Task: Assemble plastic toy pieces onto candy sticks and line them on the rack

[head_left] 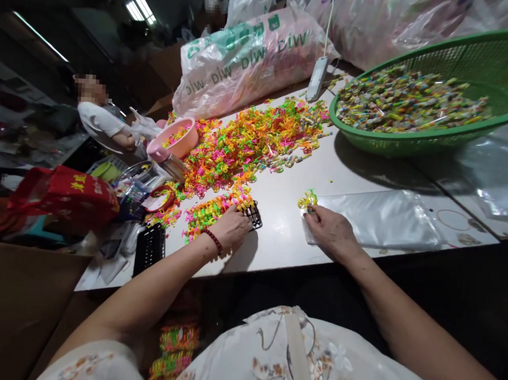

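Observation:
My left hand [232, 229], with a red bead bracelet on the wrist, rests fingers curled on a black grid tray [252, 214] filled with rows of small neon plastic toys [212, 210]. My right hand [331, 230] pinches a small yellow and green plastic toy [307, 200] at the edge of a stack of clear plastic bags [381, 218]. A large heap of loose neon toys [248, 144] lies on the white table [285, 238] just beyond both hands.
A green mesh basket [416, 140] of wrapped candies sits at the right rear. A pink bowl [182, 140], a red bag [71, 193], a second black tray [149, 248] and large printed plastic sacks [245, 57] surround the work area. Another person [103, 118] sits at far left.

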A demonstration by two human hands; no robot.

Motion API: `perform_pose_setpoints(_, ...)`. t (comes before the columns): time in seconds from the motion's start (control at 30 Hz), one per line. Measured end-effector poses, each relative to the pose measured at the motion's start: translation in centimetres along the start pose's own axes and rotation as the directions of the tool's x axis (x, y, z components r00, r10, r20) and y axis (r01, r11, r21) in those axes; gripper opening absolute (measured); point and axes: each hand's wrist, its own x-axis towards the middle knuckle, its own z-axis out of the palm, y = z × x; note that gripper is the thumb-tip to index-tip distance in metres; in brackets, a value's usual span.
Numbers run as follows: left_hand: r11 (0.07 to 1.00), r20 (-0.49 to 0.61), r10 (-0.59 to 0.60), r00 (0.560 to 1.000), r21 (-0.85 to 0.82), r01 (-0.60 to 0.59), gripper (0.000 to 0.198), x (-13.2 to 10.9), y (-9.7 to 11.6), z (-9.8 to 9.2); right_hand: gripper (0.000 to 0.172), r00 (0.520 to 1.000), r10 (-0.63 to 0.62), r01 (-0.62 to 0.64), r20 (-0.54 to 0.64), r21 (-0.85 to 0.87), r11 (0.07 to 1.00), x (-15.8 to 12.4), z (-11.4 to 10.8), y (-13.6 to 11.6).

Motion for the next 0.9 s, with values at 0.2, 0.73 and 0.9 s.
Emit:
perform_pose_setpoints(0.2, 0.985, -0.056, 0.119, 0.991, 0.133, -0.111, 0.018, -0.9, 0.8, -2.9, 0.027, 0.996, 0.071, -0.074, 0.046, 0.078, 0.994, 1.2, -0.2, 1.2)
perform_pose_setpoints(0.73, 0.735, -0.313, -0.616, 0.723, -0.558, 0.385, 0.055, -7.6, -9.9, 2.6, 0.017, 0.907, -0.383, 0.330, 0.172, 0.274, 0.903, -0.9, 7.9, -9.9)
perform_pose_setpoints(0.9, 0.656, -0.345, -0.722, 0.600, -0.617, 0.435, 0.048, -7.4, -6.5, 3.2, 0.020, 0.928, -0.307, 0.266, 0.211, 0.200, 0.943, -0.7, 8.7, -10.7)
